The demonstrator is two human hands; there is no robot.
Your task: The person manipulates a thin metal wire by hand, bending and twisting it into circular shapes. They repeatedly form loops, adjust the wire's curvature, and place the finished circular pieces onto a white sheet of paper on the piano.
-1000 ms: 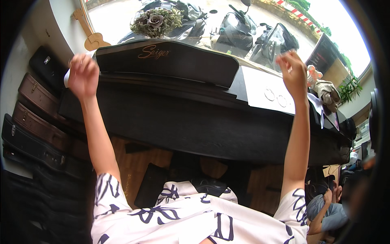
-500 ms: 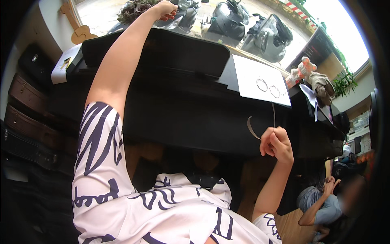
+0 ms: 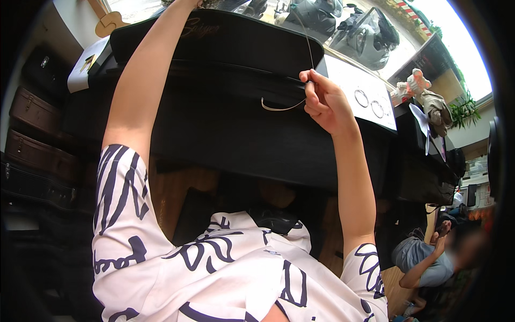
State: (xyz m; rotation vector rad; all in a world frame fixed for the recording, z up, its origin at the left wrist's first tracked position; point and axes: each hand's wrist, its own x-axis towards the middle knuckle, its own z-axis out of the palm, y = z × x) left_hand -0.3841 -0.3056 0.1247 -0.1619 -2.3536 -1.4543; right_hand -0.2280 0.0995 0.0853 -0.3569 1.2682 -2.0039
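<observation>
My right hand (image 3: 328, 104) is raised over the black, piano-like cabinet (image 3: 230, 129), with its thumb and fingers pinched on a thin, springy strip (image 3: 283, 109). One end of the strip curls left below the fingers, while a finer length rises from the fingertips. At the top edge, my left hand (image 3: 189, 2) is largely cut off, beyond the cabinet's raised black panel (image 3: 241, 45). It is near a dark, bushy bundle, and its fingers are hidden. Right of my right hand lies a white sheet (image 3: 343, 79) with two thin rings (image 3: 355, 96) on it.
Brown hard cases (image 3: 37, 110) are stacked at the left. A wooden guitar-shaped piece (image 3: 110, 24) stands at the window, with motorbikes (image 3: 367, 37) outside. A plush toy (image 3: 418, 80) and a plant (image 3: 464, 112) are at the right. Another person (image 3: 434, 268) sits at lower right.
My right hand has moved up and left with the strip, from in front of the sheet to near the panel. My left hand has reached farther forward, mostly out of view.
</observation>
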